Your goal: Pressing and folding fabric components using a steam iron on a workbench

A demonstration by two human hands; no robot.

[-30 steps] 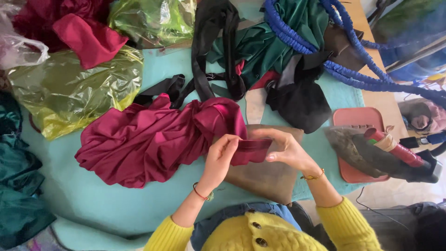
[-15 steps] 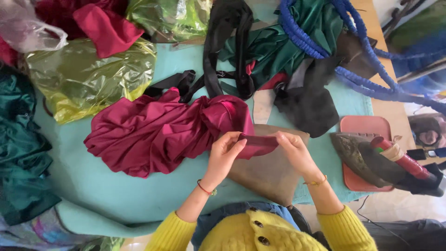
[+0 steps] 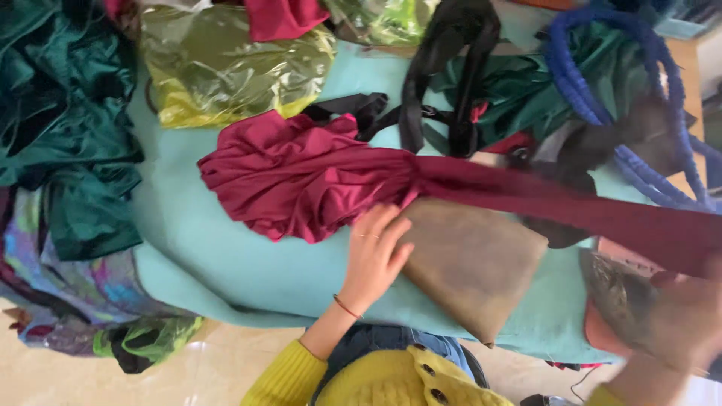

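The right hand (image 3: pixel 688 316) was blurred at the frame's lower right edge; its grip seemed closed on the end of the maroon cloth (image 3: pixel 316 177), though the fingers could not be made out. The cloth ran as a taut band from there to its bunched mass on the teal-covered counter (image 3: pixel 226 263). The left hand (image 3: pixel 372 252) lay flat, grip apart, at the bunch's lower edge, touching a brown fabric piece (image 3: pixel 474 263).

A yellow-green glossy fabric (image 3: pixel 226 68) lies at eleven o'clock on the teal tabletop cover (image 3: pixel 226 263). Dark green cloth (image 3: pixel 60 113) heaps at nine, black straps (image 3: pixel 444 68) at twelve, blue corded hose (image 3: pixel 624 98) at two.
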